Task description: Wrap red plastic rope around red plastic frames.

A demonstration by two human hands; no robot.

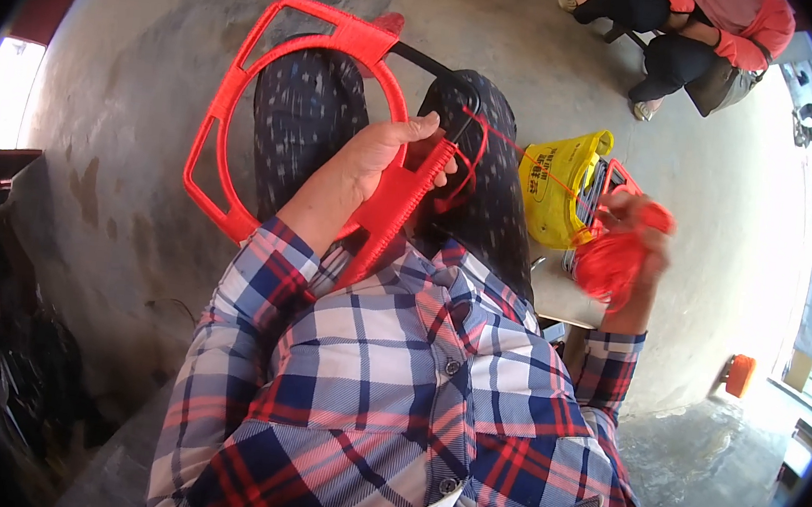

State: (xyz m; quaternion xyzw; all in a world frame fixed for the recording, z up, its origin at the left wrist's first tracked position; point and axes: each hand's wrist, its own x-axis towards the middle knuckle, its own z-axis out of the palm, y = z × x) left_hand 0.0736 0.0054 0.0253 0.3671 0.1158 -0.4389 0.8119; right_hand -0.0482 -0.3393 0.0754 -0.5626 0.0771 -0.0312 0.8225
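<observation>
A square frame with a ring inside it point(217, 145) rests over my thighs. Red cord is wound tightly round most of it, while its far right corner is bare black rod point(432, 65). My left hand point(376, 159) is closed on the frame's right side, thumb up near the edge of the winding. Out to the right, my right hand point(642, 231) grips a loose bundle of red cord point(607, 269), somewhat blurred. A thin red strand point(548, 174) runs from the frame across to that hand, and a slack loop hangs beside the left fingers.
A yellow bag point(552, 184) with dark rods and a red piece in it stands right of my knees. Another person point(705, 38) sits at the far right with a handbag point(725, 88). Dark clutter lies at the left; an orange-red object point(740, 375) is on the floor at right.
</observation>
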